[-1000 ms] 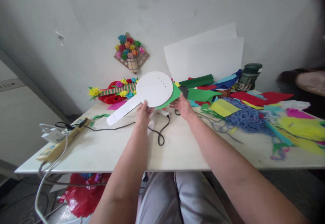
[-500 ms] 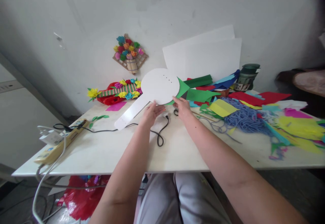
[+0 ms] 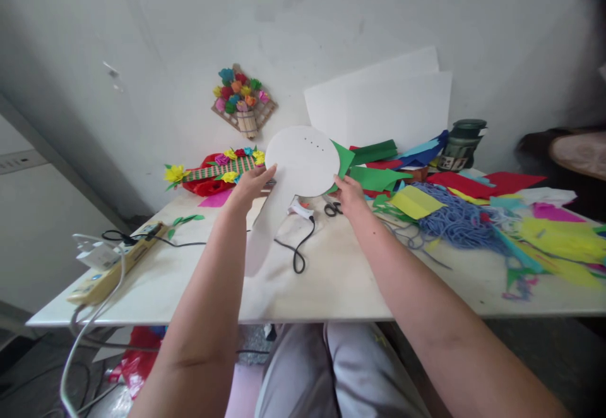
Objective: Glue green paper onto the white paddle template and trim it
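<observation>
Hands grip the white paddle-shaped cutout (image 3: 303,160) above the table's (image 3: 331,279) far middle: left hand (image 3: 250,184) pinching its left edge, right hand (image 3: 349,192) its right with green paper (image 3: 341,158), handle pointing near-left.

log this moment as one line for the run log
left hand: holds white paddle cutout | right hand: holds cutout with green paper | scissors on table

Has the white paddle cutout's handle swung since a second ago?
Yes. The white paddle cutout has turned: its handle, which pointed left toward the power strip, now hangs down toward the black cable. Left hand and right hand hold the disc's edges.
</observation>
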`<state>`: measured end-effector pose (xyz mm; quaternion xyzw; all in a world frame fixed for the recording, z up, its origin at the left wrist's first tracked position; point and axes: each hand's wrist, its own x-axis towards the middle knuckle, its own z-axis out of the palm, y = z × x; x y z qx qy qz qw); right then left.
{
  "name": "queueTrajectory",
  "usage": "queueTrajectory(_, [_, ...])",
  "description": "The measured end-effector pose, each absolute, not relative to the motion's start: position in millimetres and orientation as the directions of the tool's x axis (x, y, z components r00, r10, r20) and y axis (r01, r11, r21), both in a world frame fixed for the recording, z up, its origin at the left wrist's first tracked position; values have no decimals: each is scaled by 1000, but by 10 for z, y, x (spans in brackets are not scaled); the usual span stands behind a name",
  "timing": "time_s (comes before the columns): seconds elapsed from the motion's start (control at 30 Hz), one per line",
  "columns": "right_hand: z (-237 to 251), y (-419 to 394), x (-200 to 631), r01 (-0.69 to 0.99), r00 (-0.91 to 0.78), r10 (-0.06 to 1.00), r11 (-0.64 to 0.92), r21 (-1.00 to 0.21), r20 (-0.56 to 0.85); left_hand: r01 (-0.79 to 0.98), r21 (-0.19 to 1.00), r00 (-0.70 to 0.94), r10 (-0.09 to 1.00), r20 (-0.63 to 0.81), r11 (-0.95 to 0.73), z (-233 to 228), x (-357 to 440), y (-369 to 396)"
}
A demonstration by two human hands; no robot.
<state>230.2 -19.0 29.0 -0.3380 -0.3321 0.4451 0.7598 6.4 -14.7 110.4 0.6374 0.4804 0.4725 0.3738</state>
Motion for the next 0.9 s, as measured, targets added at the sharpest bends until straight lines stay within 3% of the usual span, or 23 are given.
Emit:
queueTrajectory(0.07, [292, -197, 2306, -424, 339, 915, 358, -832, 221, 96, 994, 252, 967, 29, -55, 1012, 62, -150])
queueTrajectory(0.23, [297, -223, 2308, -298, 282, 925, 337, -893, 255, -260, 964, 273, 962, 13, 61, 711, 165, -173])
queueTrajectory(0.3, [305, -235, 2329, -129, 264, 925, 313, -941, 272, -389, 920, 207, 978, 30, 54, 617, 177, -141])
queueTrajectory(0.37, [308, -246, 2366, 217, 299, 908, 234, -948, 292, -494, 869, 110, 993, 29, 30, 545, 164, -98])
queueTrajectory(0.4, [306, -250, 2386, 428, 330, 890, 157, -890, 316, -534, 845, 84, 996, 18, 30, 514, 154, -78])
queueTrajectory(0.47, [295, -260, 2420, 760, 349, 867, -40, -648, 356, -587, 808, 82, 997, -5, 53, 453, 135, -48])
queueTrajectory(0.53, [282, -272, 2430, 898, 314, 898, -176, -404, 308, -623, 780, 93, 996, -7, 64, 391, 130, -38])
queueTrajectory(0.6, [271, -286, 2409, 941, 265, 941, -205, -269, 211, -657, 752, 74, 997, -3, 51, 329, 143, -44])
queueTrajectory(0.7, [265, -303, 2332, 970, 200, 968, -173, -173, 154, -679, 733, 43, 999, -16, 41, 257, 185, -72])
queueTrajectory(0.9, [250, -271, 2210, 983, 158, 975, -140, -122, 154, -678, 732, -32, 997, 69, -73, 203, 258, -106])
